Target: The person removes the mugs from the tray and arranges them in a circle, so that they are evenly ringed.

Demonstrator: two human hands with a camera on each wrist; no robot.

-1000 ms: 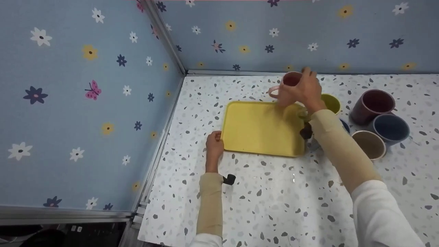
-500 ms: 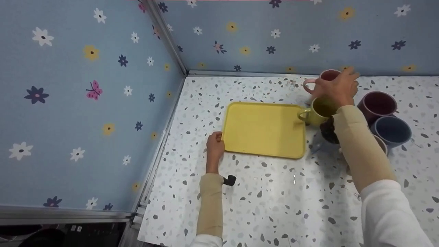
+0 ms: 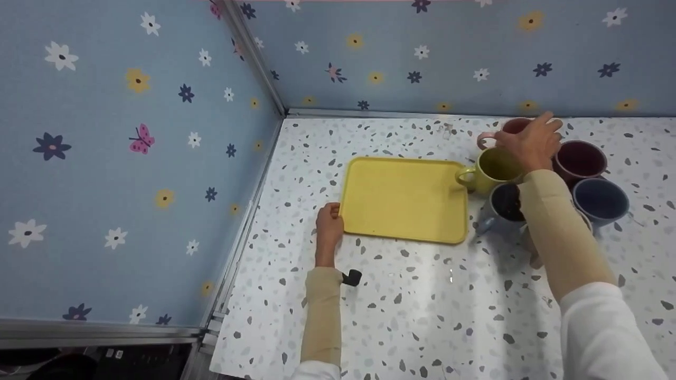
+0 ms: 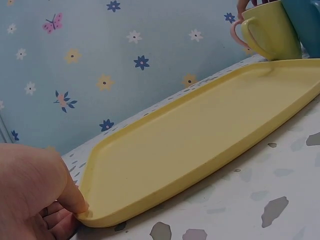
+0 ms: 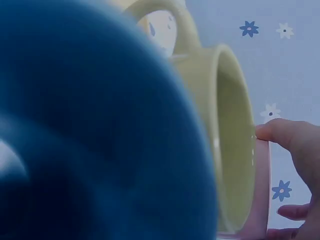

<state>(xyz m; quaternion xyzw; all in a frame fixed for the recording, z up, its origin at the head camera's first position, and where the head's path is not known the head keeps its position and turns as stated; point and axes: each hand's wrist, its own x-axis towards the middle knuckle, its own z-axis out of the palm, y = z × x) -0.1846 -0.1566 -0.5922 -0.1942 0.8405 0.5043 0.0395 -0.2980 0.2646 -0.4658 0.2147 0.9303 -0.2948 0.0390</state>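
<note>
At the back right of the table, my right hand [image 3: 533, 142] holds a pink mug [image 3: 515, 125], its handle pointing left. In the right wrist view the thumb lies against the side of the pink mug [image 5: 261, 195], with other fingers across from it; part is hidden behind a yellow-green mug. My left hand [image 3: 330, 224] grips the lower left corner of a flat yellow tray [image 3: 406, 200], thumb on the rim and fingers outside it. The yellow-green mug [image 3: 497, 168] stands at the tray's right edge, its handle over the rim. Just in front of it is a blue-grey mug [image 3: 499, 211].
Further right stand a maroon mug [image 3: 581, 158] and a dark blue mug [image 3: 601, 200]. A pale mug [image 3: 531, 245] is mostly hidden by my right forearm. A flowered wall panel [image 3: 454, 58] borders the table at the back, another at the left.
My right hand has carried the pink mug from above the tray's back edge rightward, to behind the yellow-green mug. The left hand and tray have stayed in place.
</note>
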